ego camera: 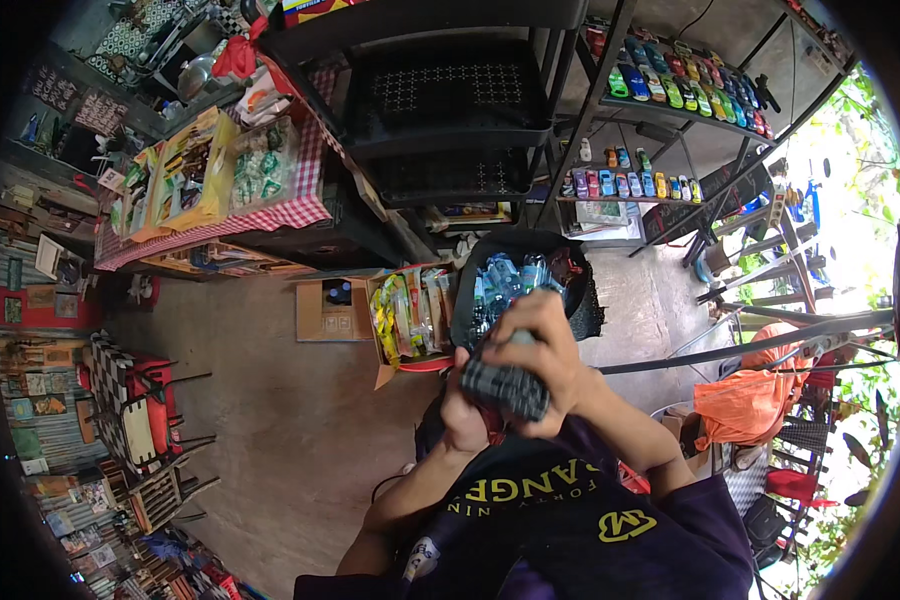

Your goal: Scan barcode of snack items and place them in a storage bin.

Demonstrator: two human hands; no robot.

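Note:
A black-and-grey checked cloth (504,384) is bunched between my two hands, close to my chest. My right hand (546,352) grips it from above, its fingers curled over the folds. From below and to the left, my left hand (463,416) presses against the bundle with its thumb raised. Something dark red shows under the cloth by my left palm, too covered to name. Just beyond my hands stands a black bin (466,300) holding several clear plastic bottles (504,276).
An open cardboard box of packets (414,315) touches the bin's left side. Behind rises a black tiered cart (450,135). Metal shelves at right carry toy cars (675,90). Snack trays (195,176) sit on a checked tablecloth (304,210) at left. A metal bar (742,346) crosses at right.

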